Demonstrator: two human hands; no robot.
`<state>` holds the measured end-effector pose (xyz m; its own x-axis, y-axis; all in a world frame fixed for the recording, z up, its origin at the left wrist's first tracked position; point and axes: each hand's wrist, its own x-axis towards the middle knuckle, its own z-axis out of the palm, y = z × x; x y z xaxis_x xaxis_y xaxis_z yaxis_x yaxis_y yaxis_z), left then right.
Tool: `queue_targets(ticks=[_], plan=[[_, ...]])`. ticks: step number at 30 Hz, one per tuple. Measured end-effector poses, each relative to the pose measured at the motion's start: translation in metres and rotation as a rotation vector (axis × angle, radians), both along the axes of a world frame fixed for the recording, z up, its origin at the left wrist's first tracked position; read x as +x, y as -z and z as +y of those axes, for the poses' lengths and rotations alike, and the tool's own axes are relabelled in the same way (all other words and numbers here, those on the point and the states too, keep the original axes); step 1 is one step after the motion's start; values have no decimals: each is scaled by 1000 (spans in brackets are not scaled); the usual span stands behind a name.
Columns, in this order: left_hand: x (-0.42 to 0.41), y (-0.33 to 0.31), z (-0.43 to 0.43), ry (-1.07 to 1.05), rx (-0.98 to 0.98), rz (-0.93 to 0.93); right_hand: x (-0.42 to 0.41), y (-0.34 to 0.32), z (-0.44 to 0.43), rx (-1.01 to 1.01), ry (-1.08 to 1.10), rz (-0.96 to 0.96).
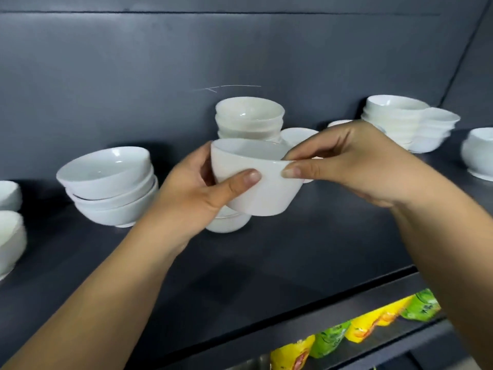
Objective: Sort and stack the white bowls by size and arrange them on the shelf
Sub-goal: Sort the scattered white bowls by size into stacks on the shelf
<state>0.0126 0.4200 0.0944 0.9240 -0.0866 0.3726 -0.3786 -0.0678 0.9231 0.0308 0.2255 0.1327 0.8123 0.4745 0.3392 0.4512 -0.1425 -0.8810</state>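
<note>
Nearest, under the shelf's front lip, lies a row of yellow and green packets (354, 331). Above them two bare forearms reach up over the dark shelf (266, 263).

The left hand (192, 198) grips the bowl (258, 190) from its left side, with the thumb pressed flat across the near wall. The other fingers go round the back and are mostly hidden. The right hand (360, 164) pinches the bowl's right rim between thumb and forefinger, and its remaining fingers are curled loosely below.

The bowl is held off the shelf near its middle, tilted with the mouth facing up and away. Just under it a lower bowl (226, 222) stands on the shelf, partly hidden by the left hand.

To the left sits a leaning left stack (112, 188) of three wide bowls, with more edge bowls (10, 231) cut off by the frame. Behind the held bowl rises a centre stack (249, 118), with a small bowl (296, 136) beside it. Farther right are two touching right stacks (394, 118) and an end bowl (478, 156), all near the grey wall (160, 76).
</note>
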Motion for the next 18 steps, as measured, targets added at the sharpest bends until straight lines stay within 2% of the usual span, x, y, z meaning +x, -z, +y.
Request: queue_targets(ticks=[5,8,13,18], plan=[[16,-12,-45,-140,-116,-123,28,-9,-39,154,77,-29],[30,-30,-77,-205,-154,-198,45,-23,-63,211,-51,27],[62,-49,-136,-255,-138,-256,82,-42,-118,177,-116,-4],[100,-39,-168,-408,-66,-224,137,-43,-149,89,-176,21]])
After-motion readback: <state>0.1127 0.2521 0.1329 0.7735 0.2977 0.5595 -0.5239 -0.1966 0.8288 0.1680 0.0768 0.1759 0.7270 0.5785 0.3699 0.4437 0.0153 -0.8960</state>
